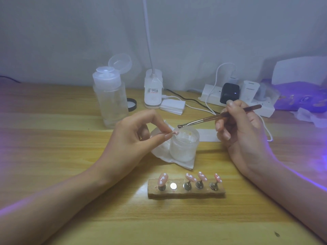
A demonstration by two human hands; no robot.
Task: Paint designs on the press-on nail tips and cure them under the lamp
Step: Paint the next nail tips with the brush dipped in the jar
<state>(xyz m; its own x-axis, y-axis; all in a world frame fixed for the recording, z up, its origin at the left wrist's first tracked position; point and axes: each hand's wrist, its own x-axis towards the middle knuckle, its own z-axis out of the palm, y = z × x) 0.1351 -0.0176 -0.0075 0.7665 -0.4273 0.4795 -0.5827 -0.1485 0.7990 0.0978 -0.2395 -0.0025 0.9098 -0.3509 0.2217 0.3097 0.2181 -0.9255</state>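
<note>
My left hand (139, 137) pinches a small pink nail tip (175, 132) on its stand, held at the rim of an open frosted jar (184, 147) of white gel. My right hand (242, 128) grips a metal-tipped brush (208, 119) whose tip hovers just above the jar's rim, close to the nail tip. In front, a wooden holder block (185, 192) carries several pink nail tips (190, 177) with white dots on metal stands, and one magnet spot (173, 186) is bare. The curing lamp (300, 92) glows purple at the far right.
A clear pump bottle (110, 99) with its lid flipped up stands behind my left hand. A white desk lamp base (153, 91), a stack of wipes (173, 106), a black jar lid (131, 104) and a power strip (238, 99) with plugs and cables line the back.
</note>
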